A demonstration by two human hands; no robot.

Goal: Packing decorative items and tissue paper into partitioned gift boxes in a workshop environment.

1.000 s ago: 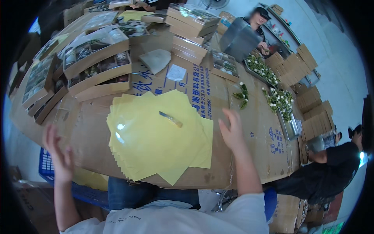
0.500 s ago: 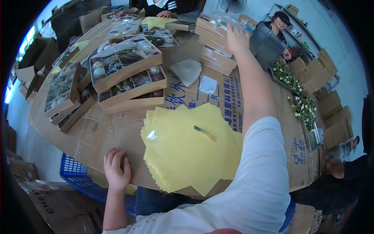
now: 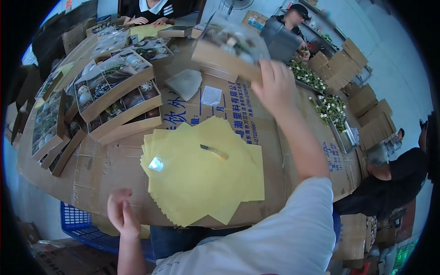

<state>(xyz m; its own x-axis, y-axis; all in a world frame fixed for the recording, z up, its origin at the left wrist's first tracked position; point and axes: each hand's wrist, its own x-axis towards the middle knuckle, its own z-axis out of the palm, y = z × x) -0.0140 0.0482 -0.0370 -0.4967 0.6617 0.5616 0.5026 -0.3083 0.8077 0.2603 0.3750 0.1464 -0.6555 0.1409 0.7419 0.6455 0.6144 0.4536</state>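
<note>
My right hand (image 3: 274, 87) reaches far across the table and grips the near right corner of a shallow kraft cardboard box (image 3: 222, 58). The box is tilted and blurred by motion; small mixed decorations show through its clear lid. Part of a box stack shows beneath it. Close to the table's near left edge, my left hand (image 3: 122, 213) is raised with nothing in it, thumb apart from the fingers. Between my arms lies a fanned pile of yellow paper sheets (image 3: 197, 183). A small flat brush (image 3: 214, 151) and a shiny clear sticker-like square (image 3: 156, 164) rest on it.
Stacked divided boxes (image 3: 114, 98) of decorations stand at the left. A greyish flat piece (image 3: 184, 84) and a white paper square (image 3: 211, 96) lie mid-table. Metal trays (image 3: 344, 137) with white-flowered greenery stand right. A blue basket (image 3: 82, 215) sits below the edge. Other people are around the table.
My right hand has lifted the box off the stack and drawn it nearer, tilting it. My left hand has risen from the tabletop. The whole view has shifted.
</note>
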